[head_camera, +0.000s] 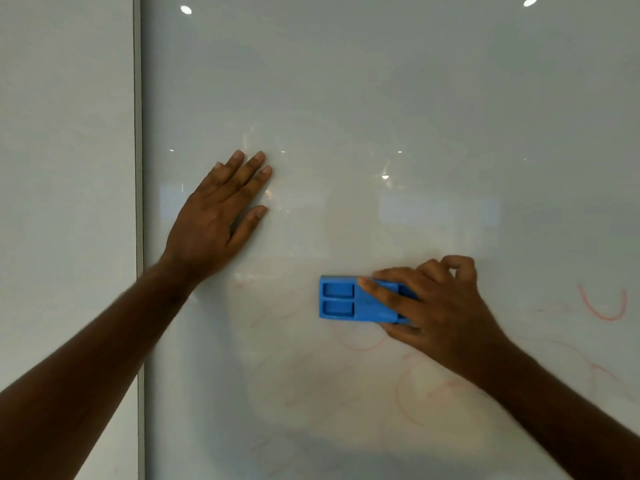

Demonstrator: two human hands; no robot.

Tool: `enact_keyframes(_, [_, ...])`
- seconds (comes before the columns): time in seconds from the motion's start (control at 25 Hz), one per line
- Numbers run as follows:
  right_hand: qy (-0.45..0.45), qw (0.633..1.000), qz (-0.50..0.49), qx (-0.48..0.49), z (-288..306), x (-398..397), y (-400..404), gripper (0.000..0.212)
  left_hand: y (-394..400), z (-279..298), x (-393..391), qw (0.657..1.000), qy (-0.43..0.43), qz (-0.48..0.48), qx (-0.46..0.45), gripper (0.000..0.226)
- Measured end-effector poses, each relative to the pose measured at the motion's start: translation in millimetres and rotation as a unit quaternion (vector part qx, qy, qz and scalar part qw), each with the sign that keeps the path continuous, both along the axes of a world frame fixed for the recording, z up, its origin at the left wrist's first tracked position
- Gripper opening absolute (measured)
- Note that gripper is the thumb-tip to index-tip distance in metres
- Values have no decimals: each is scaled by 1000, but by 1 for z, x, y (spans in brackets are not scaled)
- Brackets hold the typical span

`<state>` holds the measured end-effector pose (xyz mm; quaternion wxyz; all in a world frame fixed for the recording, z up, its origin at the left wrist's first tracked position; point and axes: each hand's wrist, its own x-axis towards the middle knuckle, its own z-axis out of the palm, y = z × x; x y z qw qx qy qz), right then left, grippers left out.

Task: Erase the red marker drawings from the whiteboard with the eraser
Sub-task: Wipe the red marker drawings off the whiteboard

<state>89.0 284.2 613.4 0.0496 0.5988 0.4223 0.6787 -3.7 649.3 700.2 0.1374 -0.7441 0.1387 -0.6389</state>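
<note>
Both my forearms bare to the frame edge, no sleeves, watch or rings; left hand [214, 216] and right hand [440, 306] ungloved, nails short, unpainted.

No words, numbers, labels or brand names can be read. Only faint red marker drawings [604, 303] are seen on the whiteboard [346, 98], as loops and curves, not letters. Nothing is printed on the blue eraser [346, 299] that can be made out.
</note>
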Motion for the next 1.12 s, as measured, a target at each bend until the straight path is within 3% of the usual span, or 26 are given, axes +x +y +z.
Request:
enact_keyframes(0.16, [23,995,23,98,48,-7,19,56,1,-4,0,996,-48,-4,-68,63])
enact_keyframes(0.32, [54,991,63,105,60,-22,78,60,5,-6,1,989,-66,-4,-133,68])
enact_keyframes(0.48, [41,997,59,38,23,-25,98,60,10,-6,-1,992,-35,9,-121,68])
enact_keyframes(0.68, [-7,999,22,-47,-6,-14,55,61,13,-7,-2,994,-36,28,-103,68])
enact_keyframes(0.84, [-2,1000,5,27,41,-13,34,57,12,-8,-1,993,-45,32,-103,68])
enact_keyframes(0.96, [23,996,41,79,62,-19,63,55,13,-8,-1,993,-47,25,-105,67])
enact_keyframes(1.12, [45,995,75,53,42,-35,121,58,15,-10,-2,992,-46,8,-116,67])
